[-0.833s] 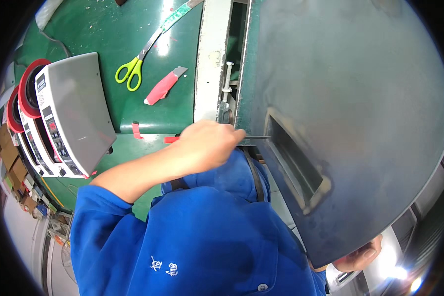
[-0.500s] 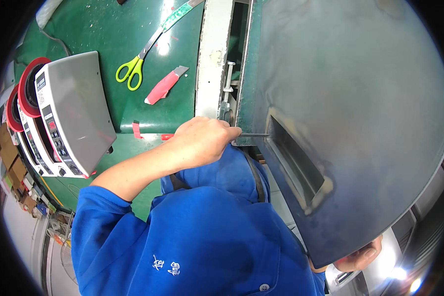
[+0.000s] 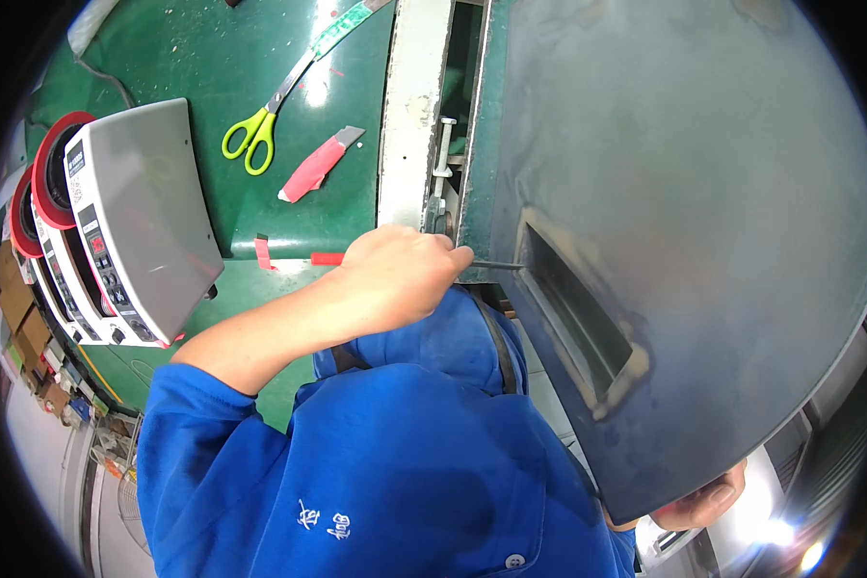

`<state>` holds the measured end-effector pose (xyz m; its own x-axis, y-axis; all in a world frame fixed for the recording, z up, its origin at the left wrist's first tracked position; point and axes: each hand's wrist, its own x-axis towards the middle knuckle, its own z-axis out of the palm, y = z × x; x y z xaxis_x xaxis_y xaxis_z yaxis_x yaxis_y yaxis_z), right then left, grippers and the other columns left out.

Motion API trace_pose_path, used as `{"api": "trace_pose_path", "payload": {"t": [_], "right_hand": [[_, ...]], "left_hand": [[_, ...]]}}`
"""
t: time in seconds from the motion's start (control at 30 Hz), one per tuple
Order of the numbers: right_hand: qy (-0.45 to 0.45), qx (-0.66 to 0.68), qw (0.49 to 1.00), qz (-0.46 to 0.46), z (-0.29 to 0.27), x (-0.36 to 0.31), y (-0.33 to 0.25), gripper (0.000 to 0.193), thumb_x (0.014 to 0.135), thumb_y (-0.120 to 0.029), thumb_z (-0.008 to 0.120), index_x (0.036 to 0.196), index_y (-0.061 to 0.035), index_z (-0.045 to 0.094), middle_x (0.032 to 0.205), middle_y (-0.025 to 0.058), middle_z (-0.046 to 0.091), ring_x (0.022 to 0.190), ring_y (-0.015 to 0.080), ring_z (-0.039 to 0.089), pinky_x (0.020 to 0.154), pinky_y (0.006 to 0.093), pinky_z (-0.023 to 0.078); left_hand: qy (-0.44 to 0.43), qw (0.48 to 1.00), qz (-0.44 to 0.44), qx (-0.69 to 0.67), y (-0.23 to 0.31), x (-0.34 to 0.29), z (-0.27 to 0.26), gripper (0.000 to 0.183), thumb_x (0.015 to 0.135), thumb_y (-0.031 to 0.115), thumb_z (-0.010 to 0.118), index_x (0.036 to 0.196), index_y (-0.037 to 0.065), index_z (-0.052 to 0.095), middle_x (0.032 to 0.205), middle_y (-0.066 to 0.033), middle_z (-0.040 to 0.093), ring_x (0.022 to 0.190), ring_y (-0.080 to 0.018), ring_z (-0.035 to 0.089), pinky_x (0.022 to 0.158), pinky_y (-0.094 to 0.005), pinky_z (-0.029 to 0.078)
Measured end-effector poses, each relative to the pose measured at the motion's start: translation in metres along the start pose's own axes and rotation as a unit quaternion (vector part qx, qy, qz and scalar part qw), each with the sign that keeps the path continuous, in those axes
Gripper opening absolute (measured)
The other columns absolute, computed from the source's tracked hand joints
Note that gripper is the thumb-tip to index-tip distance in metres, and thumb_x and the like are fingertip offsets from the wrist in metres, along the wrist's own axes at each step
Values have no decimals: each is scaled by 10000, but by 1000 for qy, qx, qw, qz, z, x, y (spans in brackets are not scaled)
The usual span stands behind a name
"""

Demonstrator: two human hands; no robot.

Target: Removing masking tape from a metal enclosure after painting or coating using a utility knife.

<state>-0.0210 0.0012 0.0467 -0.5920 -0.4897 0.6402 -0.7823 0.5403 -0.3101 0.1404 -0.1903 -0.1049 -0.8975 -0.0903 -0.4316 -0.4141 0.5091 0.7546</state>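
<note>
My left hand point(image 3: 400, 275) is closed round a slim tool, whose red handle end point(image 3: 327, 259) sticks out on the left. On the other side its thin metal shaft point(image 3: 497, 264) reaches the upper left corner of a long recess point(image 3: 583, 313) in a big dark grey panel point(image 3: 742, 222). Tan, smoothed patches border this recess. Low on the right, my right hand point(image 3: 708, 501) grips the panel's lower edge. Some of its fingers are hidden beneath the panel.
Yellow-green scissors point(image 3: 250, 140) and a cutter blade wrapped in pink tape point(image 3: 320, 166) lie on the green table point(image 3: 299, 226). Grey-white dispenser machines with red tape rolls point(image 3: 149, 202) stand at left. A pale metal rail point(image 3: 412, 106) runs beside the panel.
The tool has tilted slightly in my left hand, its red handle end rising a little and showing more. My right hand and the panel stay in place.
</note>
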Motion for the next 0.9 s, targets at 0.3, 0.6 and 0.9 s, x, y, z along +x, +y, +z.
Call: {"api": "trace_pose_path", "payload": {"t": [0.3, 0.6, 0.9], "right_hand": [[-75, 15, 994, 78, -2, 4, -13, 383, 863, -295, 291, 848, -6, 542, 660, 70, 518, 593, 136, 478, 547, 251, 371], [-104, 60, 988, 94, -2, 3, -14, 387, 865, -300, 295, 848, -4, 543, 657, 68, 517, 589, 135, 472, 542, 247, 365], [-113, 80, 986, 96, -6, 6, -15, 391, 867, -305, 299, 848, -2, 545, 654, 67, 515, 584, 134, 465, 537, 243, 359]], "left_hand": [[13, 999, 0, -42, -4, -1, 1, 170, 659, 13, 508, 823, 32, 550, 758, -115, 583, 710, -317, 583, 579, -422, 460], [22, 1000, 7, -18, -6, -4, 5, 250, 683, 39, 513, 928, 63, 557, 721, -99, 565, 665, -300, 572, 556, -406, 451], [23, 1000, 5, -14, -5, -2, 6, 304, 679, 40, 521, 979, 69, 561, 716, -87, 562, 654, -291, 566, 549, -398, 446]]}}
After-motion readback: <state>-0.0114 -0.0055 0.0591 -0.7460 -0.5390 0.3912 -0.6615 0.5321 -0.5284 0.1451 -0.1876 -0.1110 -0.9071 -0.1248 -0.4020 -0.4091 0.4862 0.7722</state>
